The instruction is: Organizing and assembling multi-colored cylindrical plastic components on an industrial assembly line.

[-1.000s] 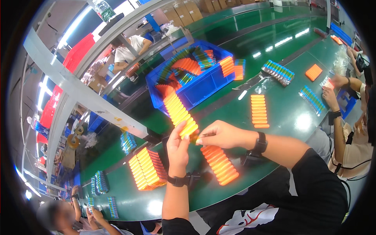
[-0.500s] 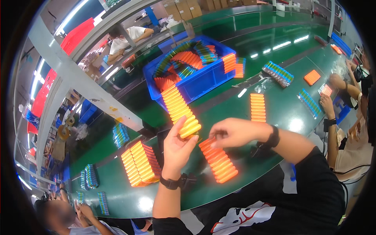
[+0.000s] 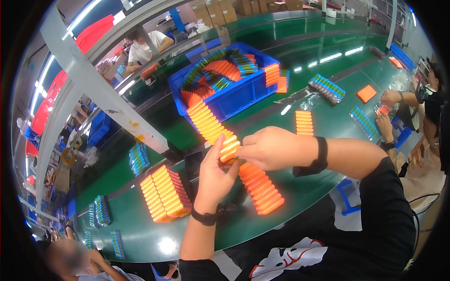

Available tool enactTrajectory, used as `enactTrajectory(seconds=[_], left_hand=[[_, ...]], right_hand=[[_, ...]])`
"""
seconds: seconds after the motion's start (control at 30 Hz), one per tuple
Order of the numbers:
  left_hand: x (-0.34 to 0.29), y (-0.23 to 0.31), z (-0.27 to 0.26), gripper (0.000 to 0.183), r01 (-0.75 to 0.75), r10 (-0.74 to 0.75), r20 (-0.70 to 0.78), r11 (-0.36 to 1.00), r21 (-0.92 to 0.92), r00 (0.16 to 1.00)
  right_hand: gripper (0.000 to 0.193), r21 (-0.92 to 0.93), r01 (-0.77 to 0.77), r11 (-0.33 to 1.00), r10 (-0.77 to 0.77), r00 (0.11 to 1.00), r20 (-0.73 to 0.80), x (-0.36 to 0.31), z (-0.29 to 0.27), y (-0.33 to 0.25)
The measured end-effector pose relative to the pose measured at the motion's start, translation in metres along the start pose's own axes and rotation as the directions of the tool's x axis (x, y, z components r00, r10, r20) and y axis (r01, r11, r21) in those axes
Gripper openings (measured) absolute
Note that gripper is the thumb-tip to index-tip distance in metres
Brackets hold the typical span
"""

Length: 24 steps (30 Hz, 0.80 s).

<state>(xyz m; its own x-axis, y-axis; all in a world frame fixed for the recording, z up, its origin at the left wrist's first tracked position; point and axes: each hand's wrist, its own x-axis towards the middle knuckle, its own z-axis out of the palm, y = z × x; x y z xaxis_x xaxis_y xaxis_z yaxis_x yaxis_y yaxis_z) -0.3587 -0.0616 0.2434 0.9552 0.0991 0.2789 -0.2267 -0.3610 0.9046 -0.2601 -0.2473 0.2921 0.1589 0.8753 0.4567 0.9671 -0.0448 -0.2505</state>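
Right hand (image 3: pixel 269 147) has shifted from the orange row (image 3: pixel 261 189) to the near end of the held strip (image 3: pixel 211 125). Surface (image 3: pixel 337 112): green; carries the blue bin (image 3: pixel 234 102). Held strip: in front of the bin, its far end overlapping the bin's near left corner in view; contact cannot be determined. Left hand (image 3: pixel 214 171) grasps the strip's near end between thumb and fingers. Right fingers bend against that end; whether they clench anything is hidden. Handling: presumably light, flexible between tubes (image 3: pixel 202 115), slightly slippery. Grip across several tubes; support mid-length. Appearance: glossy orange tubes, parallel, side by side, highlights yellowish.
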Motion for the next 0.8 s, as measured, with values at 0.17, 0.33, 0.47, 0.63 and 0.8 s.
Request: enactTrajectory(seconds=[0.17, 0.33, 0.47, 0.63, 0.8], left_hand=[[-0.004, 0.014, -0.005, 0.072, -0.001, 0.002, -0.034, 0.999, 0.049, 0.999], [-0.004, 0.011, -0.004, 0.071, -0.032, 0.034, -0.055, 0.999, 0.040, 0.998], [-0.005, 0.012, -0.003, 0.070, -0.021, 0.025, -0.067, 0.998, 0.057, 0.997], [-0.004, 0.012, 0.001, 0.068, -0.023, 0.030, -0.069, 0.995, 0.098, 0.997], [-0.007, 0.007, -0.002, 0.071, -0.042, 0.052, -0.082, 0.992, 0.121, 0.995]], right_hand=[[0.011, -0.092, 0.018, 0.996, -0.012, 0.998, 0.067, 0.007, 0.006, -0.007], [0.012, -0.098, 0.039, 0.994, -0.034, 0.998, 0.054, 0.009, 0.009, -0.008], [0.013, -0.091, 0.045, 0.995, -0.041, 0.998, 0.045, 0.009, 0.015, -0.006], [0.014, -0.106, 0.021, 0.994, -0.013, 0.997, 0.072, 0.007, 0.021, -0.007], [0.013, -0.122, 0.037, 0.992, -0.026, 0.995, 0.095, 0.012, 0.022, -0.012]])
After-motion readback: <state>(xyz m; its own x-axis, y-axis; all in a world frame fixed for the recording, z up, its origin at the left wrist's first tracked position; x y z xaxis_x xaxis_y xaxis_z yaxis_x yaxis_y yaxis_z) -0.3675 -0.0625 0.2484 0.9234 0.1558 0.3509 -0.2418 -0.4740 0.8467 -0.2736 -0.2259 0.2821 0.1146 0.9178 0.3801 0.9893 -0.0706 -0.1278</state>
